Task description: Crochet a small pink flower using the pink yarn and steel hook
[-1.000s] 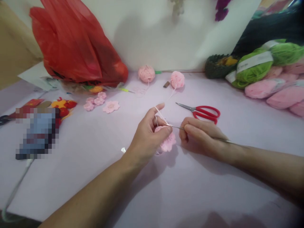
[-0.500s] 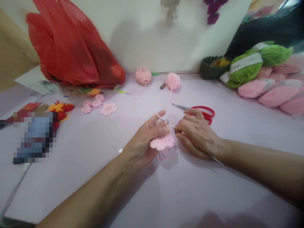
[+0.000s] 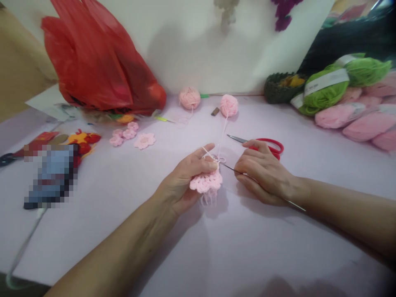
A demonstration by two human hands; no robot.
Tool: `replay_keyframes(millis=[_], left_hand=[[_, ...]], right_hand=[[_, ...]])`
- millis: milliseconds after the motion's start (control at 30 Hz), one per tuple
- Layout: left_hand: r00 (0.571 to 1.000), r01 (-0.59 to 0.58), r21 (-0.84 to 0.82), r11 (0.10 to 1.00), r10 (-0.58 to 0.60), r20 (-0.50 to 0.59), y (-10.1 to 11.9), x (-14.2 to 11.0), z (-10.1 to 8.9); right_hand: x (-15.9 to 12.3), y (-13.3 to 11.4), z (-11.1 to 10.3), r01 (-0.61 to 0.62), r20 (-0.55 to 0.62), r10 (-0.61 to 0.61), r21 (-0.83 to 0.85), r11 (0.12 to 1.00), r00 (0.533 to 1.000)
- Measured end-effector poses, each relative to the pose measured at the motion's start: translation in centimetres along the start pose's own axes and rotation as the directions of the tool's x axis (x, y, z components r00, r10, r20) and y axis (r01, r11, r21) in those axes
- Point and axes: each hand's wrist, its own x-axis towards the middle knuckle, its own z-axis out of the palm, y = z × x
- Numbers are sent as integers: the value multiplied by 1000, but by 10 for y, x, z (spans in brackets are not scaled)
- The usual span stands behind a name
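left hand (image 3: 182, 181): fingers pinch pink crocheted flower (image 3: 206, 182) above lilac tabletop (image 3: 278, 247) | right hand (image 3: 262, 173): fingers closed on steel crochet hook (image 3: 235, 169), tip at flower's edge | risk: pink yarn (image 3: 223, 136) slackening off left fingers, or hook tip splitting stitches

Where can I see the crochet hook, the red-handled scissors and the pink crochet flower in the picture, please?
crochet hook (image 3: 230, 168), head view, on the thin metal shaft near the tip
red-handled scissors (image 3: 236, 139), head view, on the metal blades
pink crochet flower (image 3: 206, 182), head view, on the petals
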Motion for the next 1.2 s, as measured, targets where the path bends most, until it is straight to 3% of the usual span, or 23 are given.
replay_keyframes(millis=[333,533,700,800,933,1067,1133,1200], left_hand=[[999,25,-27,999,-26,-37,4,-2,-1],[999,16,-38,999,-14,41,6,0,-6],[997,-27,105,994,19,71,0,0,-2],[996,-53,198,979,37,82,-6,-1,2],[980,-199,346,917,180,85,-13,-2,6],[958,-264,468,843,284,29,-20,-2,11],[959,-246,438,865,283,-21,-23,-2,14],[971,-202,303,931,231,-60,-24,-1,16]], right_hand=[[0,1,-3,8,31,-8,7,1000,999],[1,0,-5,-32,85,11,257,966,996],[0,-4,-3,-112,72,94,330,937,993],[0,-6,-2,-156,84,137,311,937,987],[-1,-7,0,-215,90,197,280,936,976],[-1,-11,6,-254,123,241,111,961,963],[-1,-14,9,-282,117,285,-37,959,951],[0,-16,11,-291,116,308,-143,946,944]])
